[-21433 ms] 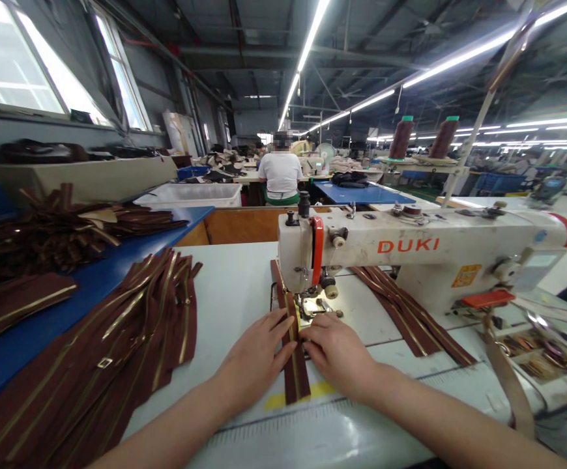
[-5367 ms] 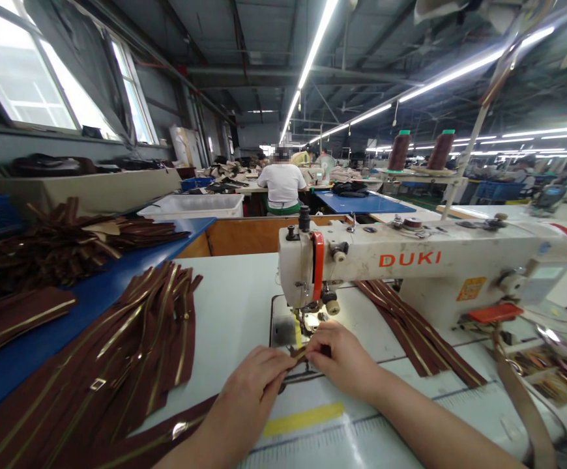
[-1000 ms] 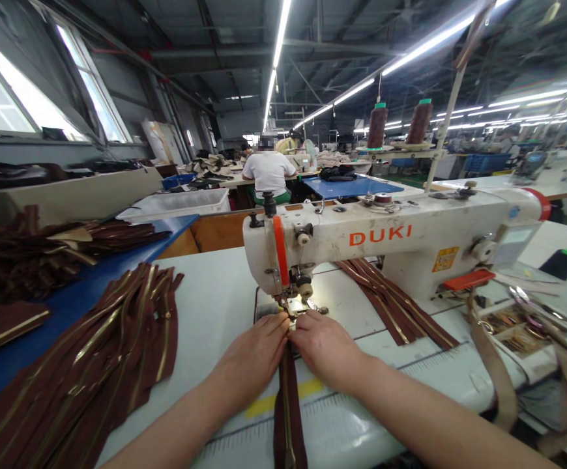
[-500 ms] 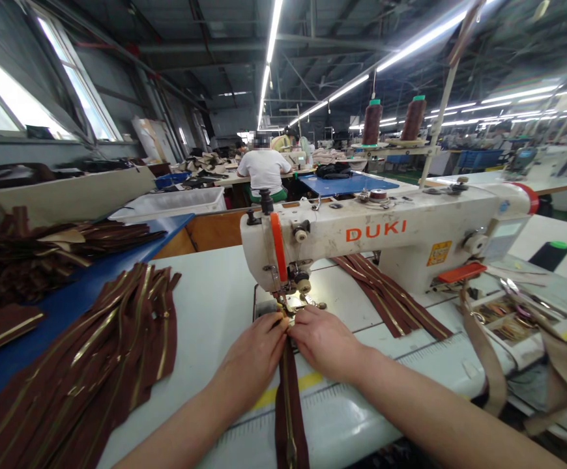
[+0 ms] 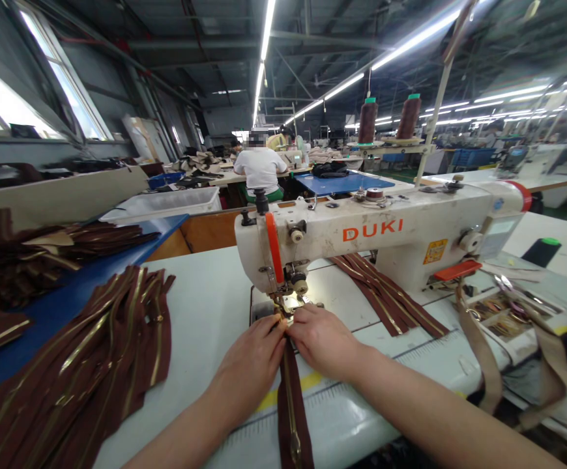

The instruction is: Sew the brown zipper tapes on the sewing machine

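A brown zipper strip (image 5: 292,404) with gold teeth runs from under the sewing machine (image 5: 313,228) toward me and over the table's front edge. Its metal slider shows near the bottom. Just in front of the lit presser foot, my left hand (image 5: 251,352) is closed on the strip's far end from the left. My right hand (image 5: 320,342) pinches the same end from the right, fingertips close to the left ones. The fingers hide the strip's tip and most of the needle area. Several brown zippers (image 5: 386,293) lie under the machine's arm.
A large pile of brown zippers (image 5: 92,352) spreads at the left, with more on a blue table (image 5: 43,312) beyond. An open tray (image 5: 508,319) holds scissors and small metal parts at the right. Thread cones (image 5: 367,122) stand behind; a person in white (image 5: 260,170) sits farther back.
The view has shifted slightly, so the scene sits a little farther left. Both hands keep their hold at the machine, with hardly any visible movement of the zipper.
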`<state>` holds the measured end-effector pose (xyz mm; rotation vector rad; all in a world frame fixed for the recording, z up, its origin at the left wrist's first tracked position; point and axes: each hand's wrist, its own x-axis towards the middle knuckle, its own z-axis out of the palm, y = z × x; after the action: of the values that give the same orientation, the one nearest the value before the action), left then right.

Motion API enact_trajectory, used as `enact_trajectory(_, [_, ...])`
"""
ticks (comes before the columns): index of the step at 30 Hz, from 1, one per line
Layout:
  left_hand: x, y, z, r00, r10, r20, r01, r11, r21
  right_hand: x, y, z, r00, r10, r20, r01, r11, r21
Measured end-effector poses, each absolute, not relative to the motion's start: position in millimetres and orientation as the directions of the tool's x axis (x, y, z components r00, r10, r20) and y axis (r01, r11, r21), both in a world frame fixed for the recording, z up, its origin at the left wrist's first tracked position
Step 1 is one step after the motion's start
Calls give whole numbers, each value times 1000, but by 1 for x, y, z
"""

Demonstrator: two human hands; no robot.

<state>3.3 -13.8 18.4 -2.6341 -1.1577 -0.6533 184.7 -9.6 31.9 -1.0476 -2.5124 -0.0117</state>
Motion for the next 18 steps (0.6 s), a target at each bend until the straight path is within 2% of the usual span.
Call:
enact_trajectory(6, [5,-13,18,586,657,473,738,-675,23,185,-8,30,-622,692,366,691,705,-159])
enact_trajectory(12, [4,-31,19,571,657,492,760,-650,-13,190,-17,34,-596,711,372,697,689,-198])
enact_trajectory(18, [16,-99,20,674,457,580,620,-777,-109,202,-63,32,-568,748,345,686,661,-305])
